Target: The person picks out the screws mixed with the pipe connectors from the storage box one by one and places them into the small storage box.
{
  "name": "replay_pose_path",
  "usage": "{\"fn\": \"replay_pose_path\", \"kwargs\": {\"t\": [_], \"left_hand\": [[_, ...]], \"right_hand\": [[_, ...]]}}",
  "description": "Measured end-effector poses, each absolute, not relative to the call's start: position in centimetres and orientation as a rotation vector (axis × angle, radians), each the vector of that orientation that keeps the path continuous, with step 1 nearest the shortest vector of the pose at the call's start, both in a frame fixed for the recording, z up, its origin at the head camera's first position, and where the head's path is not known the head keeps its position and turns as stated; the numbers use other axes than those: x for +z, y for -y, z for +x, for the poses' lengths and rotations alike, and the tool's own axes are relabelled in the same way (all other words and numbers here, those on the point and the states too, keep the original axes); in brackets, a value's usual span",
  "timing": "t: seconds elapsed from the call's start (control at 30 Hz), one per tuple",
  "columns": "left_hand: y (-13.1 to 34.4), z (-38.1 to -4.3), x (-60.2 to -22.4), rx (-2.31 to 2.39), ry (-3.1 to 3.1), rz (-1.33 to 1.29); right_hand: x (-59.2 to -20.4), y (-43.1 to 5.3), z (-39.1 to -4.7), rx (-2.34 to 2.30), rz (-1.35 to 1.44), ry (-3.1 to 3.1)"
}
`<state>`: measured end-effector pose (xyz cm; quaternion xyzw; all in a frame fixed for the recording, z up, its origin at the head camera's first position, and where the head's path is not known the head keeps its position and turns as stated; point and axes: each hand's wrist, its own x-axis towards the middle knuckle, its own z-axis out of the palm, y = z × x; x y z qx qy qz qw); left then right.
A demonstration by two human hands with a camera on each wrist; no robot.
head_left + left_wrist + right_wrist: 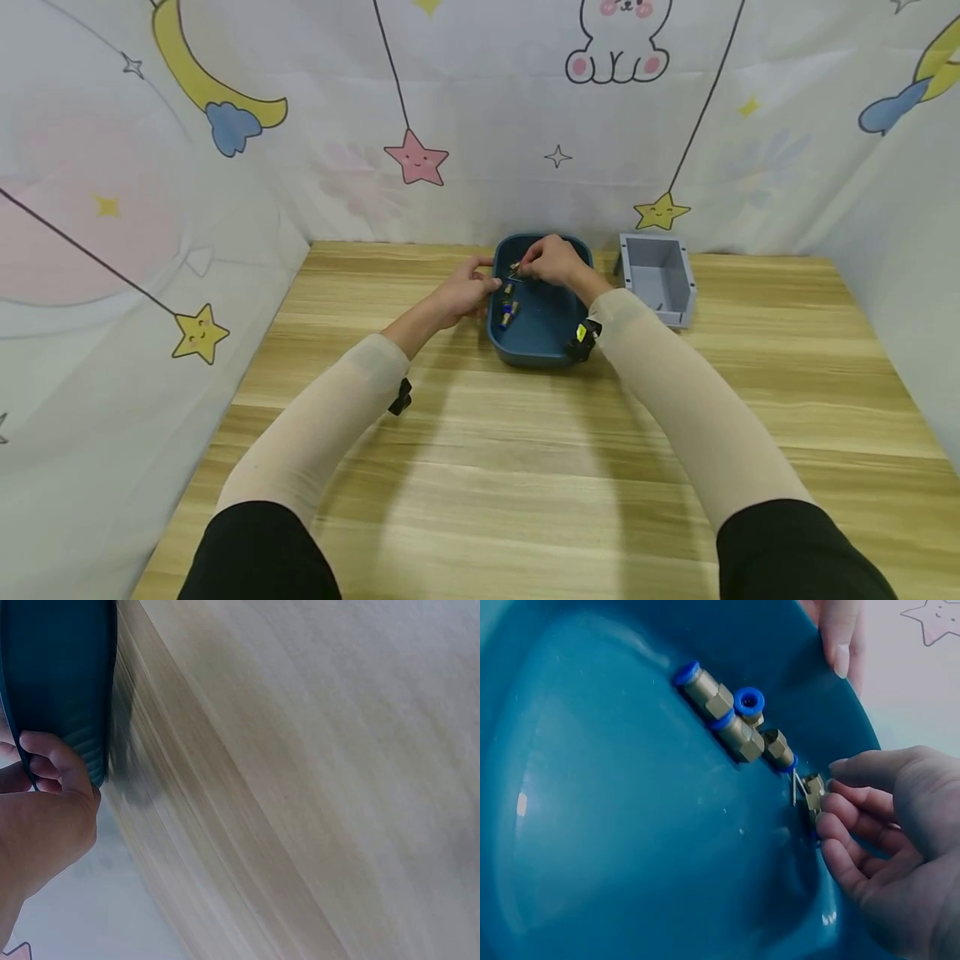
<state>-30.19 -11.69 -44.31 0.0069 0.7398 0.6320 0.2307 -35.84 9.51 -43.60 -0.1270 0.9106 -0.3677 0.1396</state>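
In the head view, my left hand (461, 296) grips the left side of a dark blue plastic basin (547, 360). Its bent fingers (56, 754) are at the rim in the left wrist view. My right hand (553, 260) reaches inside the far left part, thumb and fingers curled at a brass fitting (814, 789), which they partly cover. Beside these fingertips are thin metal pins (794, 789). Several brass push-in fittings with blue collars, among them one fitting (703, 691) at the end of the group, lie along the basin's left side.
A grey open box (678, 318) stands right of the basin, with a small dark piece (659, 307) inside. Both containers sit at the back of the wood-grain table (517, 467). Behind them hangs a white printed curtain (510, 200). Both wrists wear small black cameras.
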Motion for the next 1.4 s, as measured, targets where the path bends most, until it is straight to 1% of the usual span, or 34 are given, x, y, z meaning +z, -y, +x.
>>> {"fn": "replay_pose_path", "kwargs": {"t": [0.3,0.5,0.83,1.07,1.4], "left_hand": [[11.6,-30.0,-44.2,1.740,-2.029,0.023],[11.4,-29.7,-43.9,1.740,-2.010,0.029],[11.4,-30.0,-44.6,1.750,-2.003,0.024],[11.4,-29.9,-44.6,1.759,-1.991,0.044],[11.7,-29.9,-44.5,1.772,-2.005,0.030]], "right_hand": [[-44.3,-8.9,-36.0,-1.083,-0.306,-2.623],[-44.3,-8.9,-36.1,-1.093,-0.335,-2.627],[-44.7,-8.9,-36.3,-1.171,-0.302,-2.636],[-45.0,-8.7,-36.6,-1.060,-0.376,-2.685],[-44.4,-8.4,-36.7,-0.978,-0.432,-2.697]]}}
